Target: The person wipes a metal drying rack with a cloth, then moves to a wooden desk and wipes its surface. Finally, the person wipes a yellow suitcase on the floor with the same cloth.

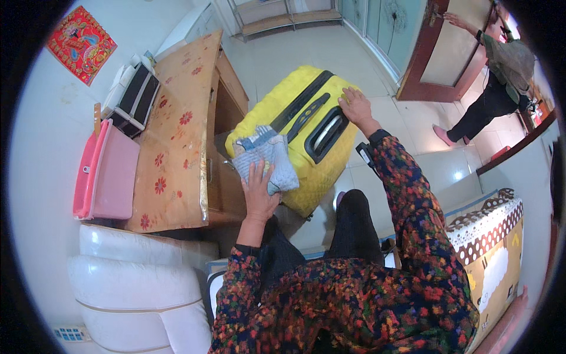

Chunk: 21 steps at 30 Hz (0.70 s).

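Observation:
A yellow suitcase with black handles stands on the tiled floor in front of me. My left hand presses on a folded grey-blue cloth that lies over the near left corner of the suitcase; its fingers are spread on the cloth. My right hand rests with spread fingers on the right end of the suitcase, beside the recessed black handle. Whether either hand's fingers close around anything does not show; both look flat.
At the left stands a wooden desk with a pink plastic bin and a black-and-white box. A white padded seat is below it. Another person stands by the open door; a patterned cover lies at right.

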Each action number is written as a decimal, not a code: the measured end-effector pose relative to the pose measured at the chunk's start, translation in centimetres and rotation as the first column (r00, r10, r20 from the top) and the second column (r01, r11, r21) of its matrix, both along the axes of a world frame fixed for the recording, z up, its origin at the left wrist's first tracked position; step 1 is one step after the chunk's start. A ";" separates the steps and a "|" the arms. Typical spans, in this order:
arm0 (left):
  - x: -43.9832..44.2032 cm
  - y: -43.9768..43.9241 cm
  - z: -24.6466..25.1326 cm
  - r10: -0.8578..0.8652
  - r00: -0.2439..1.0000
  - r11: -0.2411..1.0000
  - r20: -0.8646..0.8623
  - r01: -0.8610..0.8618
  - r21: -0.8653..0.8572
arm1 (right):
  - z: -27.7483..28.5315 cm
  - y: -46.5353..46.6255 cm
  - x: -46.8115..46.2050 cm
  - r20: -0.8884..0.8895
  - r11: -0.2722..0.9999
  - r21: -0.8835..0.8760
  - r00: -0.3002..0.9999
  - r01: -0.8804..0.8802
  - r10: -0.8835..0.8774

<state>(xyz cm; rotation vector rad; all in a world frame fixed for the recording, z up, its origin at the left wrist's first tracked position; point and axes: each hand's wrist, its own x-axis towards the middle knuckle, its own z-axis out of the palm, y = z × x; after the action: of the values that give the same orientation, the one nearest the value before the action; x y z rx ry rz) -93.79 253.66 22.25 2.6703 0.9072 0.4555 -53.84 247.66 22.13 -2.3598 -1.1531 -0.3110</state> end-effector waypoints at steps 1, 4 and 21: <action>0.0 -0.1 0.1 -0.021 0.999 1.000 0.035 0.021 0.021 | -0.3 0.7 0.9 -0.018 0.998 -0.053 0.999 0.029 -0.030; -0.2 -0.3 0.3 -0.005 1.000 1.000 0.004 0.005 0.004 | -0.6 2.2 3.2 -0.119 0.997 -0.077 0.992 0.033 -0.042; 1.7 3.5 -1.6 0.048 0.990 0.999 0.135 -0.048 -0.002 | -1.9 -0.2 6.9 -0.299 0.993 0.108 0.954 0.051 -0.017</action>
<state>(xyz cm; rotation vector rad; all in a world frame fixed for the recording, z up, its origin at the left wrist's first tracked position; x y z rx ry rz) -92.13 257.14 20.69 2.5871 0.9328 0.6400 -46.96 247.45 20.21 -2.2331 -0.9268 -0.0278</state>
